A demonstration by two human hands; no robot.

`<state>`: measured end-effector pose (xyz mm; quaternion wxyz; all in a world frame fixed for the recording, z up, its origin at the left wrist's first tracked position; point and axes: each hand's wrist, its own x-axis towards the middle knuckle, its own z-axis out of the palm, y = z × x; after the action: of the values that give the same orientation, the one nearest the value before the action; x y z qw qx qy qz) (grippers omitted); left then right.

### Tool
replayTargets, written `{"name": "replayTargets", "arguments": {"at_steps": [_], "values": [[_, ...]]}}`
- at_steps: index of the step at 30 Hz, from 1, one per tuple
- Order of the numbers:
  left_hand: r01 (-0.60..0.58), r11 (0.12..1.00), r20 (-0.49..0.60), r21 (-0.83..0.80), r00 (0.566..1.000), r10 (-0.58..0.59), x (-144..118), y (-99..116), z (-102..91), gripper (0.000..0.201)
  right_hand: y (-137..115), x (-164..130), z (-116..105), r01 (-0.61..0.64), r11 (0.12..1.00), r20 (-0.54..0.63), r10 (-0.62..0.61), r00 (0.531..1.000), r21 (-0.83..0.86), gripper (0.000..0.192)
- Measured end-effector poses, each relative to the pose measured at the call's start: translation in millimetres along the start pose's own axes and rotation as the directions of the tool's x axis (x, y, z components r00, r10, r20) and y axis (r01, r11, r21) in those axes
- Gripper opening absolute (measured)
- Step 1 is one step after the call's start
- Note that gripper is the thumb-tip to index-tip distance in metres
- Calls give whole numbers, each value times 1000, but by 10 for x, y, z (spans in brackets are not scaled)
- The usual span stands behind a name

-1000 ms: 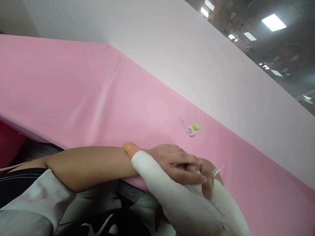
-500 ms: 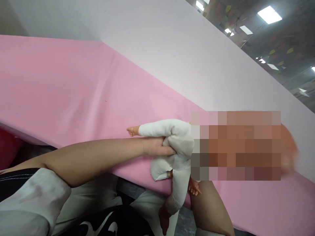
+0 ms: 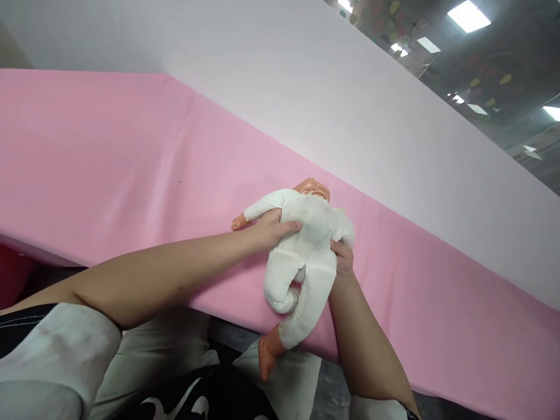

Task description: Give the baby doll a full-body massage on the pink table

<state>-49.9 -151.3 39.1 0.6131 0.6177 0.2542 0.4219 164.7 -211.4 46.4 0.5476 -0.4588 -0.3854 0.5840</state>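
Holding one doll (image 3: 306, 233) above the pink sheet (image 3: 131, 175), two hands are seen. The left hand (image 3: 269, 228) has fingers pressed against the doll's chest; the right hand (image 3: 342, 256) has fingers curled behind its side. The trunk is best kept gripped evenly from both sides, since both legs dangle below the fingers.

Both forearms are bare. The left arm (image 3: 144, 280) wears a pale grey-white sleeve (image 3: 52, 361) pushed up past the elbow, over a black garment with white stitching and a white printed mark at the lap.
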Motion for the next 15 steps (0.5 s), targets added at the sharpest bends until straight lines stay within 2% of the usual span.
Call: {"name": "replayTargets", "arguments": {"at_steps": [5, 8, 11, 13, 15], "values": [[60, 990, 20, 131, 998, -63, 43, 37, -32, 55, 50, 50, 24, 42, 993, 29, -45, 999, 112, 60], [96, 973, 26, 211, 994, -103, 70, 53, -50, 53, 107, 104, -52, 1, 993, 53, -7, 999, 117, 52], [138, 972, 19, 191, 989, -144, 91, 43, -76, 54, 173, 176, -120, -46, 990, 64, 37, 997, 132, 45], [190, 953, -11, 236, 981, -193, 106, 32, -101, 55, 212, 219, -147, -75, 988, 52, 68, 996, 137, 42], [277, 887, -84, 369, 961, -265, 128, 24, -137, 54, 239, 248, -166, -98, 989, 31, 95, 995, 109, 40]]}}
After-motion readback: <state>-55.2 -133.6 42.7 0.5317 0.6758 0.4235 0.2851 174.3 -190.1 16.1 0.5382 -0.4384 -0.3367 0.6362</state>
